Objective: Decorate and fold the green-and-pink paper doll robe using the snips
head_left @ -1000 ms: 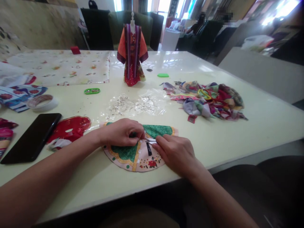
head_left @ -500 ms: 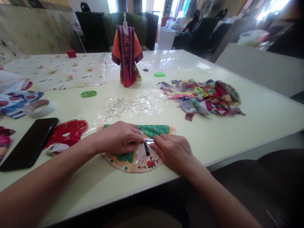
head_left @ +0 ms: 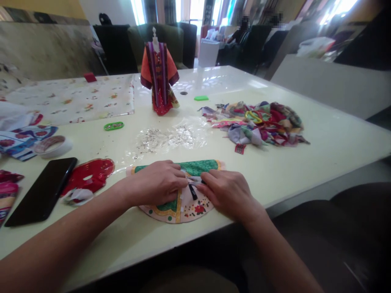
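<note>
A rounded cloth piece (head_left: 200, 208), green and pale pink with gold bands and red flowers, lies at the table's near edge. My left hand (head_left: 159, 182) rests across it, fingers curled and pinched at its middle. From the right, my right hand (head_left: 229, 190) pinches a thin pale strip (head_left: 194, 179) between thumb and forefinger; the strip spans the small gap between both hands. Its exact kind is too blurred to tell. Just below, a short black tab (head_left: 193, 192) lies on the cloth. The left fingertips are partly hidden.
A small dressed figure (head_left: 159, 77) stands behind clear plastic (head_left: 174, 138) strewn with tiny beads. Fabric scraps (head_left: 259, 124) are heaped at right. At left lie a phone (head_left: 42, 191), red cloth (head_left: 91, 173), a tape roll (head_left: 51, 146) and a green tray (head_left: 114, 126).
My view has shifted slightly. Both hands stay pinched over the cloth, which has turned a little, and the pale strip between them now sits at a different angle.
</note>
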`<state>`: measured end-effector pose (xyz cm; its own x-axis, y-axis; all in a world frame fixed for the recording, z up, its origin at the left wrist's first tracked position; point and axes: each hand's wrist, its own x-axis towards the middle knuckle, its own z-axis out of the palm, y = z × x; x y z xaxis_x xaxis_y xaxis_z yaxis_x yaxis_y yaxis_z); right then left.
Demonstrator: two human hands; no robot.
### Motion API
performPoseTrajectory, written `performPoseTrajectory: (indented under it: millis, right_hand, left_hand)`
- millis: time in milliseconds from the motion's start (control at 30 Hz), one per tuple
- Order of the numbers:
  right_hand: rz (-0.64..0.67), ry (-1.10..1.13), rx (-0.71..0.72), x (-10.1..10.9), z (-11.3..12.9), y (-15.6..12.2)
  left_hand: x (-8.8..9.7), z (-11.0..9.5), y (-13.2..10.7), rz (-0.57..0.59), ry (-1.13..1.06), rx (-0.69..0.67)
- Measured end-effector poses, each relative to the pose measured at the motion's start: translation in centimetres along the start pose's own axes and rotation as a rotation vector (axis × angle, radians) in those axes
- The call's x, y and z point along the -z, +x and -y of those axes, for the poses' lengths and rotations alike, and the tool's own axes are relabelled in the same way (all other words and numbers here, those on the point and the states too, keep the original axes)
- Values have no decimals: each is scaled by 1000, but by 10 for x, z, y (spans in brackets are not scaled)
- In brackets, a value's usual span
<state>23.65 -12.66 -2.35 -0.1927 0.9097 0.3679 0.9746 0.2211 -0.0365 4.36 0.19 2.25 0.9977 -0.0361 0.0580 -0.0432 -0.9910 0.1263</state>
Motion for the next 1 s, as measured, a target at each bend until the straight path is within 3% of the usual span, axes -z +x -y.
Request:
performPoseTrajectory:
  millis: [267, 400, 567, 700, 767, 833, 1000]
  right_hand:
    - [-118, 94, -73, 17, -14, -18]
    - [31, 267, -36, 14, -4, -22]
    - [125, 261, -74, 9, 8, -23]
    - [152, 311, -99, 11, 5, -22]
    - [154, 347, -98, 11, 3, -22]
    - [121, 375, -96, 9, 2, -23]
    - [-69, 447, -150, 5, 1, -26]
  left_hand:
    - [-5, 5, 2, -30, -112, 18]
    - [-13, 12, -1, -78, -355, 216]
    - [-15, 16, -2, -159, -688, 344]
    - [-10, 16, -1, -331, -736, 428]
    - [-9, 16, -1, -360, -754, 474]
    - [-8, 17, -1, -305, -777, 522]
    - [-5, 20, -5, -23, -750, 511]
